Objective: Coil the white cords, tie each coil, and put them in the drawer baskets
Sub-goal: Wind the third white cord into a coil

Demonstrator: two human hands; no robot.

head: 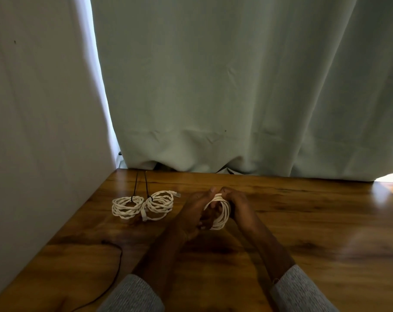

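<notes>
Both my hands hold one coil of white cord (pixel 222 213) above the wooden table (pixel 303 221). My left hand (pixel 194 212) grips its left side and my right hand (pixel 237 204) grips its right side, with the fingertips meeting at the top of the coil. Two more white cord coils lie flat on the table to the left: one coil (pixel 126 207) at far left and a second coil (pixel 158 206) touching it, each with a thin black tie running away toward the back. No drawer or baskets are in view.
A pale green curtain (pixel 236 86) hangs behind the table's back edge. A white wall (pixel 33 109) stands along the left side. A thin black cable (pixel 117 262) curves over the table's front left part.
</notes>
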